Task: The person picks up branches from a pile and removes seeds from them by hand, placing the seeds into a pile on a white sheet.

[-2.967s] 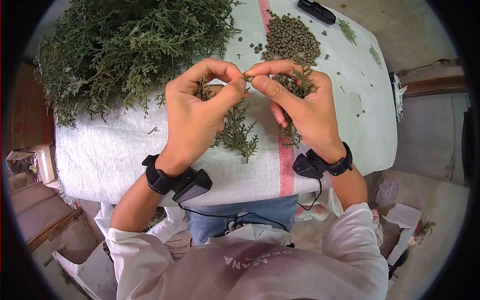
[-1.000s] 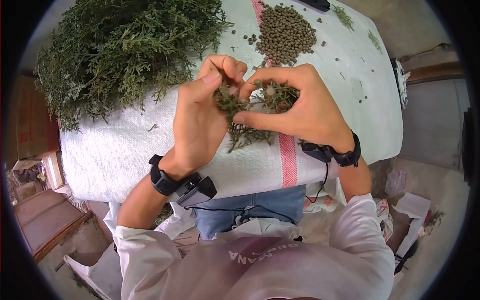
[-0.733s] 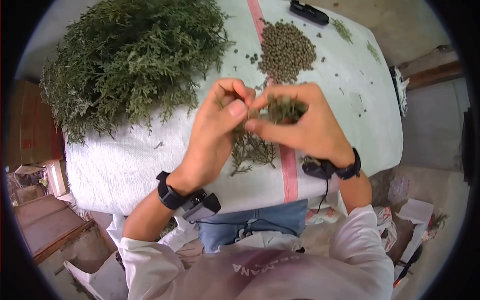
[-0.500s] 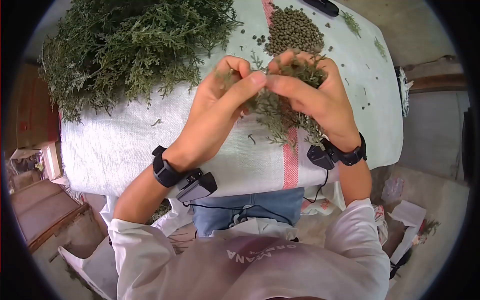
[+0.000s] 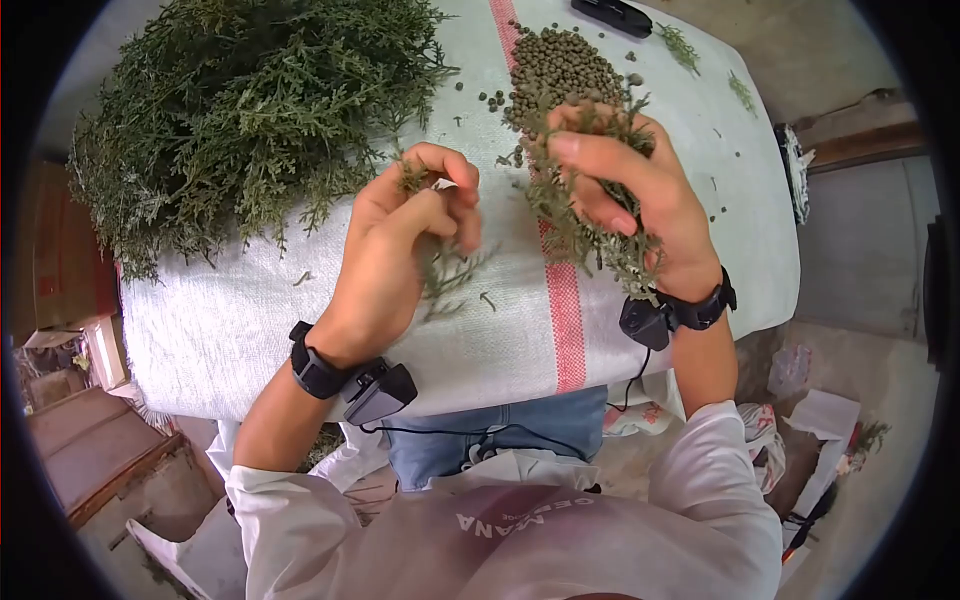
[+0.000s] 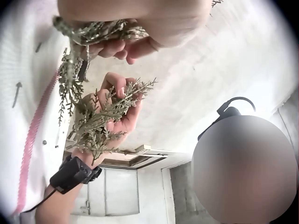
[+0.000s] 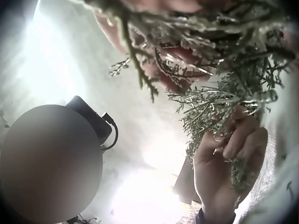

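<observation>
In the head view the left hand (image 5: 385, 250) has its fingers curled round a green sprig (image 5: 447, 277), which hangs below them, somewhat blurred. The right hand (image 5: 650, 195) holds a bunch of leafy sprigs (image 5: 590, 235) in its palm, thumb and fingers bent round it. A gap of bare white sack separates the hands. Just beyond the right hand lies a pile of small brown round cones (image 5: 565, 70). In the left wrist view the right hand (image 6: 119, 112) shows with its bunch; the right wrist view shows the left hand (image 7: 231, 161) with greenery.
A large heap of green branches (image 5: 270, 120) covers the back left of the white sack (image 5: 220, 340). At the back right lie a black object (image 5: 612, 17) and small loose sprigs (image 5: 680, 48). Stray cones and bits dot the sack.
The hands, whose fingertips met half a second ago, have parted. My left hand has moved left with a sprig; my right hand has shifted slightly right and keeps its bunch.
</observation>
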Demonstrator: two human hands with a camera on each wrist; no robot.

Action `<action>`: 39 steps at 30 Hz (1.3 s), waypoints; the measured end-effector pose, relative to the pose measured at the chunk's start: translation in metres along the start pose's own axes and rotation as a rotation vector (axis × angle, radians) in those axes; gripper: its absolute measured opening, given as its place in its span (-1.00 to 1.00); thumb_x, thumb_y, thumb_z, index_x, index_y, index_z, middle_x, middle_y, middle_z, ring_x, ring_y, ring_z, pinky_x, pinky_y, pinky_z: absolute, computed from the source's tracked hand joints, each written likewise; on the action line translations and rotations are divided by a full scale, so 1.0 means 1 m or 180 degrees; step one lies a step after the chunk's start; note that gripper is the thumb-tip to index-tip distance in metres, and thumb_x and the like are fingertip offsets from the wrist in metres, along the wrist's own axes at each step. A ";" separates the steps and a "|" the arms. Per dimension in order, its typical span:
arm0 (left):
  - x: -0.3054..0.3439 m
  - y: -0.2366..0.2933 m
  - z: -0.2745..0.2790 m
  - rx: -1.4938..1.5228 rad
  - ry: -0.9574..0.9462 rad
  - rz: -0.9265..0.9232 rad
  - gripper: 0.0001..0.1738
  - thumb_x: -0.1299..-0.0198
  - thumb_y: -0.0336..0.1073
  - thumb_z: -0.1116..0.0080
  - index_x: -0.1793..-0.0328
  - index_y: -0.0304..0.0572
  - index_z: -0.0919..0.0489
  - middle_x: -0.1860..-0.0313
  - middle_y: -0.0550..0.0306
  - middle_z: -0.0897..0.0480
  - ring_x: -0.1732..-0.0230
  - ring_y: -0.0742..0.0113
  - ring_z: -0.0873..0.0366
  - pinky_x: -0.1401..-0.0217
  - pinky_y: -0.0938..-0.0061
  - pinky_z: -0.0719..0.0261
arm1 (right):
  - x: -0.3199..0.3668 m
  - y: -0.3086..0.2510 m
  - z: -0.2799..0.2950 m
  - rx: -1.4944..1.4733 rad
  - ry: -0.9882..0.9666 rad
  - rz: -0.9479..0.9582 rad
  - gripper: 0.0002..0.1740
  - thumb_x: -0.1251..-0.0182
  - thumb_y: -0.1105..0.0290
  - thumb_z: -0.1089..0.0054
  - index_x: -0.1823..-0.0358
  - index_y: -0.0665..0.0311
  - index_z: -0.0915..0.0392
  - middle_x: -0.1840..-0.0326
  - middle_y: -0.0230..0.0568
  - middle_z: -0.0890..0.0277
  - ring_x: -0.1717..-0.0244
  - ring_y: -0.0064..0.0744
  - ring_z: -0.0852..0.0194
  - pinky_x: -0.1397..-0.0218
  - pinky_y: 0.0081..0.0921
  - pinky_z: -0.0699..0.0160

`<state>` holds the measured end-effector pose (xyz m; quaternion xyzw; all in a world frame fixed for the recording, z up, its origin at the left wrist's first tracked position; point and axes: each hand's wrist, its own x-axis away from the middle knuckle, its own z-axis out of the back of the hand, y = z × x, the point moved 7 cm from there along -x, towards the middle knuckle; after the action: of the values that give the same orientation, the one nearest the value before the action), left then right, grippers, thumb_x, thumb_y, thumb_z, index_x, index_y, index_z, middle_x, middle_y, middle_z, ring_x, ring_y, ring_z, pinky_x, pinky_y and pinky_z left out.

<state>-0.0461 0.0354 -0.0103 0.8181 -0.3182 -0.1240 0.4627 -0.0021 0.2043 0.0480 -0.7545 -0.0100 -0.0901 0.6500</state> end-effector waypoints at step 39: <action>0.004 -0.002 -0.011 -0.0244 -0.0322 0.1088 -0.91 -0.37 -0.38 -0.20 0.14 -0.26 -0.58 0.21 -0.04 -0.74 0.76 0.72 -0.14 0.72 0.72 -0.14 | -0.003 -0.030 0.006 0.4020 0.0276 0.1127 -0.70 -0.23 0.32 -0.39 0.11 0.39 -0.70 0.39 -0.13 -0.69 0.55 -0.24 -0.46 0.36 -0.43 -0.47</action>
<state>-0.0365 0.0408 -0.0059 0.7266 -0.4705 -0.0966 0.4913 -0.0081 0.2153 0.0761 -0.2139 0.0895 0.0111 0.9727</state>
